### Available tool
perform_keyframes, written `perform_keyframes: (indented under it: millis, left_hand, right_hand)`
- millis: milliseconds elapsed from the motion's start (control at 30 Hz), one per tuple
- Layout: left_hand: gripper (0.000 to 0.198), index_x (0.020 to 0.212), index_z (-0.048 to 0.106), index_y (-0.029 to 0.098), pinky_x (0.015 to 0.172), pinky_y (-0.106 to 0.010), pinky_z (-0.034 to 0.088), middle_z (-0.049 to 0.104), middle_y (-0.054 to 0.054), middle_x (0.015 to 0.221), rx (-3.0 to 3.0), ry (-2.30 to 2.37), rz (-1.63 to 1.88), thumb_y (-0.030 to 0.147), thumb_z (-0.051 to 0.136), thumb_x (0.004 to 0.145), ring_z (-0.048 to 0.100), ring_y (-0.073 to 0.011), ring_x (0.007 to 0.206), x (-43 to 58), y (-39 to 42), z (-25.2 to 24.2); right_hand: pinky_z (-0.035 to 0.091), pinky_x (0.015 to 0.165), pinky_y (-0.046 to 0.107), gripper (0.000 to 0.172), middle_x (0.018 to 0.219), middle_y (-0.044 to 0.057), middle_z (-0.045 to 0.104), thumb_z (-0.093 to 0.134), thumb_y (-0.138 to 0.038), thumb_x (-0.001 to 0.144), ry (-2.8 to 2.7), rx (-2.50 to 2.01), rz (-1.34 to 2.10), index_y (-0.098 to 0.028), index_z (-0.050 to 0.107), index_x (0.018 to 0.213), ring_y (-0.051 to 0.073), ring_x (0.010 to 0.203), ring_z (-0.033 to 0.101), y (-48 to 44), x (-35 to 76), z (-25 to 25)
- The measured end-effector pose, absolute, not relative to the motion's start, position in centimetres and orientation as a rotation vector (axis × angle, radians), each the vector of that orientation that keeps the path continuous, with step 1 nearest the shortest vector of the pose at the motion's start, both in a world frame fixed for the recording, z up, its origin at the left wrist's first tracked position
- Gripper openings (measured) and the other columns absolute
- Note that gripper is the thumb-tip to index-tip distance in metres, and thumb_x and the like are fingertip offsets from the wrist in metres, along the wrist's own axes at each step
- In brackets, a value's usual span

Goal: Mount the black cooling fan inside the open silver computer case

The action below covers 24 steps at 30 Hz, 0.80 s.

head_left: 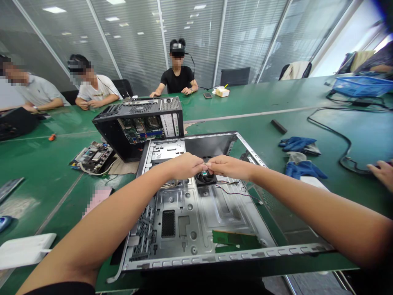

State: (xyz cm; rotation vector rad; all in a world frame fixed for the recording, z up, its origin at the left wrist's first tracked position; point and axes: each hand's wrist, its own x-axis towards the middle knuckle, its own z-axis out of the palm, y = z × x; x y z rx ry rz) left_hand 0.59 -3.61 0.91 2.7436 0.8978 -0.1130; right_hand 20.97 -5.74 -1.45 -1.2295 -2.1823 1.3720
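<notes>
There it was, the black cooling fan point(206, 178), out over the open computer case point(221, 255), though I couldn't tell whether it touched the metal! The left hand point(186, 166) had its fingers pinched on the fan's upper edge, and the right hand point(229, 167) gripped there too, fingertips meeting. Thin wires point(235, 191) trailed rightward. Nearer the rim lay green memory modules point(236, 241). Beyond stood a second computer tower point(135, 108), a motherboard point(95, 157) to its left, blue gloves point(303, 168) rightward on the green surface point(242, 108).
</notes>
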Motion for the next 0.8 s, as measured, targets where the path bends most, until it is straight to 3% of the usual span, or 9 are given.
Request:
perform_keyframes:
  millis: [167,433,800]
  left_hand:
    - [0.043,0.070,0.053,0.018,0.061,-0.028,0.032,0.057,-0.003,0.067,2.702,0.895,-0.062,0.042,0.029,0.097,0.046,-0.0136,0.060,0.53,-3.49,0.95]
    - [0.044,0.070,0.050,0.019,0.058,-0.028,0.031,0.053,-0.001,0.065,2.627,0.877,-0.057,0.046,0.029,0.096,0.044,-0.0133,0.059,0.30,-3.18,0.59]
    - [0.048,0.072,0.055,0.018,0.057,-0.028,0.032,0.055,-0.002,0.064,2.579,0.932,-0.115,0.049,0.026,0.096,0.045,-0.0137,0.058,0.39,-3.18,0.76]
  right_hand:
    - [0.032,0.054,0.027,0.035,0.063,-0.002,0.045,0.042,-0.048,0.090,-2.268,-1.246,1.144,-0.019,0.052,0.074,0.013,0.058,0.038,-5.43,20.83,-1.68]
    - [0.034,0.060,0.028,0.032,0.066,0.000,0.050,0.037,-0.042,0.092,-2.359,-1.283,0.891,-0.020,0.048,0.071,0.014,0.062,0.042,-5.44,20.67,-1.82]
    - [0.034,0.062,0.028,0.032,0.069,0.001,0.056,0.038,-0.041,0.094,-2.367,-1.298,0.785,-0.019,0.054,0.077,0.015,0.064,0.047,-5.27,20.76,-2.41]
